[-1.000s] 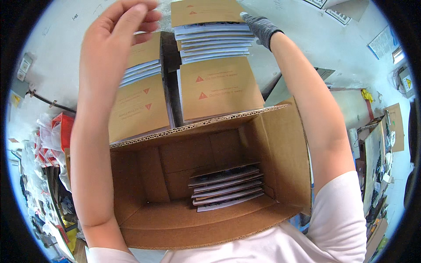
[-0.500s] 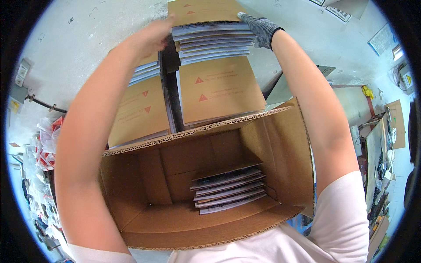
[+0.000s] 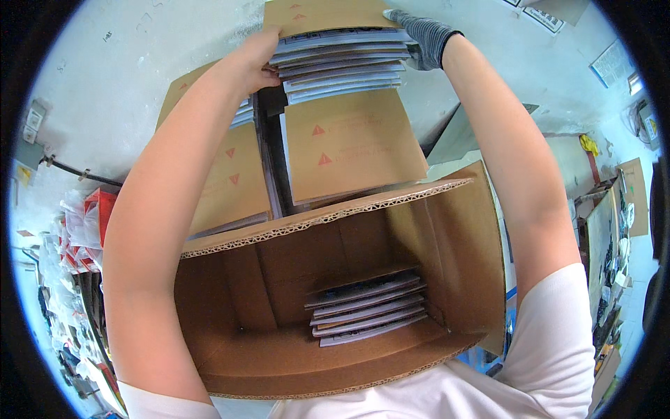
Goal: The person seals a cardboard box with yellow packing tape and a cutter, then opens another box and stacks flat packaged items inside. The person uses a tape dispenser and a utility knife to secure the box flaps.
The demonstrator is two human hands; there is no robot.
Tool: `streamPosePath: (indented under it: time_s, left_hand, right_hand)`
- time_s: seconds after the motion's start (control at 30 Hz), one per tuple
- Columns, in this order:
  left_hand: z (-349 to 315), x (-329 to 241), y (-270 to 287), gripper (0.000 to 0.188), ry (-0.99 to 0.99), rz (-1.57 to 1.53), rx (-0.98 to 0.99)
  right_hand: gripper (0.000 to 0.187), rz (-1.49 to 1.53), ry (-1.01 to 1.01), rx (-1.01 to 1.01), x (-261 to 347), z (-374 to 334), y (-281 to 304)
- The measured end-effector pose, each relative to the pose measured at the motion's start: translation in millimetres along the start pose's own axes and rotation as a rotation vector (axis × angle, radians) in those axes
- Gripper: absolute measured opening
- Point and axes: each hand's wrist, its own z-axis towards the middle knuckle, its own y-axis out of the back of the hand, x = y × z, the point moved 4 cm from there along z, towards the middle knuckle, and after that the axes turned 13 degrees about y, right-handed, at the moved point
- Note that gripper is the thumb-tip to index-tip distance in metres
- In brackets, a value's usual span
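Observation:
Both my arms reach over an open cardboard box (image 3: pixel 481 251) to a far stack of flat panels (image 3: pixel 342 52), brown cardboard on top with pale layers showing at the front edge. My left hand (image 3: pixel 264 61), bare, is closed at the stack's left edge, fingers bent around its side. My right hand (image 3: pixel 424 40), in a grey striped glove, holds the right edge, with its thumb near the top sheet. In front of that stack lies another brown-topped stack (image 3: pixel 352 143) with red triangle marks. Inside the box, a small stack of similar panels (image 3: pixel 370 307) sits toward the right.
More brown-topped panels (image 3: pixel 227 178) lie at the left, partly behind my left arm, with a dark gap between the rows. A pale wall (image 3: pixel 174 35) rises beyond. Red bins and plastic bags (image 3: pixel 87 223) stand far left; a cluttered bench (image 3: pixel 600 244) is at right.
My left hand, blurred before, has come against the far stack's left edge and closed there. My right hand has shifted slightly right. The box appears slightly further right in view.

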Motion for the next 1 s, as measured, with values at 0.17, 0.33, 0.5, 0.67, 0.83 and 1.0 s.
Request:
streamPosePath:
  time_s: [0.17, 0.33, 0.5, 0.67, 0.83, 1.0]
  left_hand:
    - [1, -3, 3, 0.058, -0.026, 0.052, -0.042]
    - [-2, -3, 9, 0.051, 0.0, -0.173, 0.006]
    - [-3, 5, 13, 0.045, -0.096, -0.389, 0.091]
    - [-16, 1, 22, 0.034, -0.086, -0.513, 0.064]
    - [-83, -23, 46, 0.03, -0.292, -0.502, 0.096]
    - [-218, -24, 81, 0.038, -0.688, -0.292, 0.092]
  right_hand:
    - [0.046, 0.477, -0.046, 0.364, -9, 16, -13]
    - [0.055, 0.189, 0.093, 0.155, -11, 16, -7]
    - [0.043, 0.412, 0.13, 0.146, -1, -9, -22]
    - [0.048, 0.407, 0.183, 0.16, 16, -44, -26]
    - [0.043, 0.697, 0.323, 0.298, 38, -80, -13]
    - [0.037, 0.519, 0.603, 0.22, 101, -219, 26]
